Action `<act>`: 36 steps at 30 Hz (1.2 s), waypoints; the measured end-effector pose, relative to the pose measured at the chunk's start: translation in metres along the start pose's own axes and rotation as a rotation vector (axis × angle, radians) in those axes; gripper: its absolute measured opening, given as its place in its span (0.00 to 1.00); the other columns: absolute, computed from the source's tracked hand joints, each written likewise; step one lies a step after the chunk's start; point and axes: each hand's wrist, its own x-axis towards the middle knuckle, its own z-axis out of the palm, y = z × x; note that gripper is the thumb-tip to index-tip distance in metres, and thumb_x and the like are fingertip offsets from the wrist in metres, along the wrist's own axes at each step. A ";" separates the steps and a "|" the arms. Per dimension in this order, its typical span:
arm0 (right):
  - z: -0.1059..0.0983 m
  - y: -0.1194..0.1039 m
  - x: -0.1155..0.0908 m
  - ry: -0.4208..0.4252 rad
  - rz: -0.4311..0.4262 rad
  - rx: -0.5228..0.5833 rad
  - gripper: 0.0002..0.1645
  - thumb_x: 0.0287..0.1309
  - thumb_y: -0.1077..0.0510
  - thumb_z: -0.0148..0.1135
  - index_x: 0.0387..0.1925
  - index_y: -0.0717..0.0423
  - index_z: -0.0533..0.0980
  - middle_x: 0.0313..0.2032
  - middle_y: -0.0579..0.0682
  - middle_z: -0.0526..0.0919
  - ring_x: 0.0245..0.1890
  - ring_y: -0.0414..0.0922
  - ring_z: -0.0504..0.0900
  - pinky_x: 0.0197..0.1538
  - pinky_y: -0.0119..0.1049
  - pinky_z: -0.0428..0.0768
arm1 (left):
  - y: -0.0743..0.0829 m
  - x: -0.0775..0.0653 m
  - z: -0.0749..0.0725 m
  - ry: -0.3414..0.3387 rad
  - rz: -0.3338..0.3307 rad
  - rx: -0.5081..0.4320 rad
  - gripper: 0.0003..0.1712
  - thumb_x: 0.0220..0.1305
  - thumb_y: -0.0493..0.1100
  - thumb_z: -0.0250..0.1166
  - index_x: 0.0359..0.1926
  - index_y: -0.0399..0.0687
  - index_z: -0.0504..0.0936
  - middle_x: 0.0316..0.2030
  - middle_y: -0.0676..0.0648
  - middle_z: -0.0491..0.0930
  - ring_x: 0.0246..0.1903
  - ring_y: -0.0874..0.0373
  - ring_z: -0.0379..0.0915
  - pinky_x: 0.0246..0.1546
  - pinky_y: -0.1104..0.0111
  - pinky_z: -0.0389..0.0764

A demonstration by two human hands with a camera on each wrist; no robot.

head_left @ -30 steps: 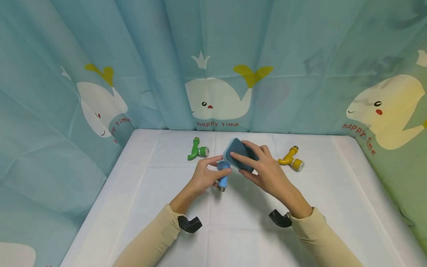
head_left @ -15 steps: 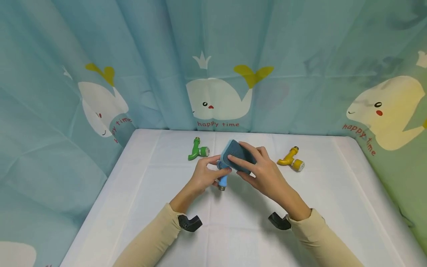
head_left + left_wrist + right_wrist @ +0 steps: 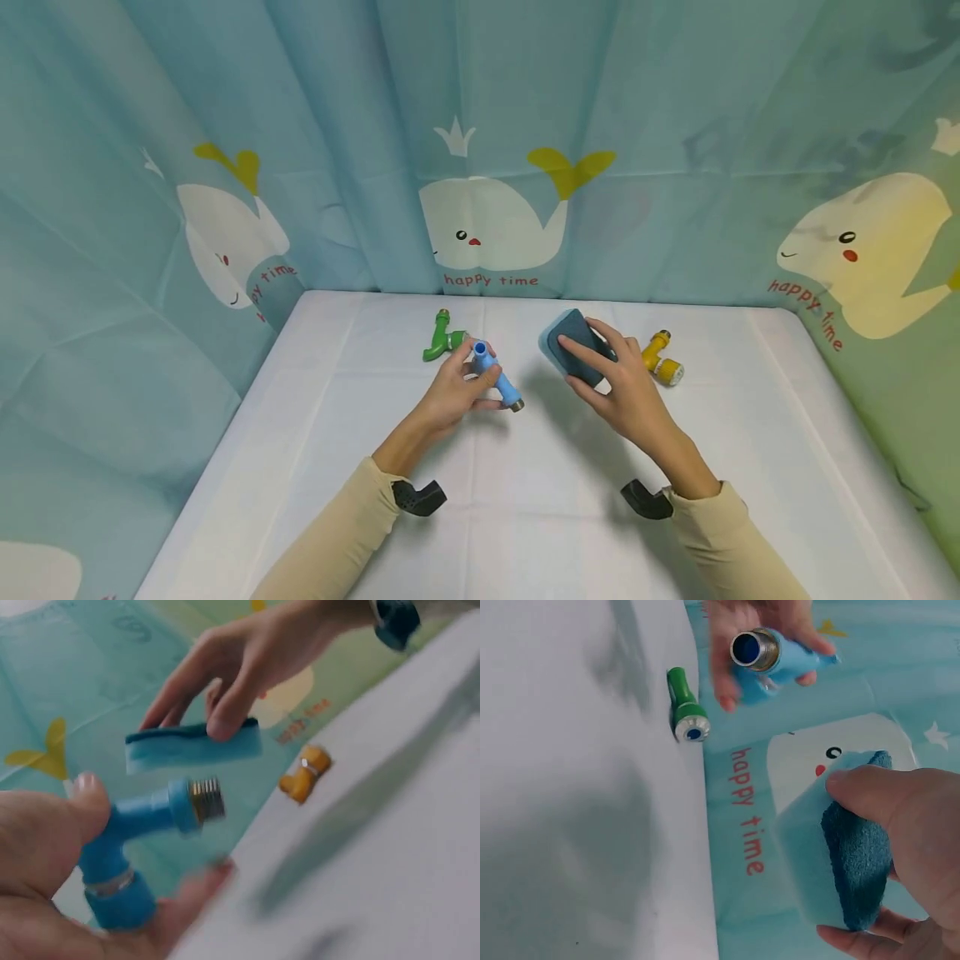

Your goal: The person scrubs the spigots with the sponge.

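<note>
My left hand grips a blue faucet above the table, its threaded metal end pointing toward the right hand in the left wrist view. In my right hand is a two-layer sponge, pinched between thumb and fingers. The sponge has a dark blue rough side and a light blue soft side. A gap separates sponge and faucet in the head view. Behind my left hand lies a green faucet; a yellow faucet lies partly hidden past my right hand.
A white cloth covers the table. Along its back and sides hangs a blue-green curtain printed with whales. Each wrist carries a small black camera mount, one on the left and one on the right.
The sponge has come away from the blue faucet and moved right with my right hand. My left hand has shifted slightly left and turned the faucet, swinging its threaded end rightward.
</note>
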 end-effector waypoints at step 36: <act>-0.013 0.015 -0.018 0.011 0.095 0.064 0.37 0.50 0.65 0.80 0.63 0.53 0.80 0.69 0.65 0.68 0.51 0.59 0.77 0.45 0.56 0.82 | -0.003 -0.012 -0.001 -0.168 -0.084 -0.723 0.46 0.74 0.47 0.64 0.82 0.51 0.46 0.78 0.34 0.51 0.73 0.29 0.53 0.69 0.46 0.66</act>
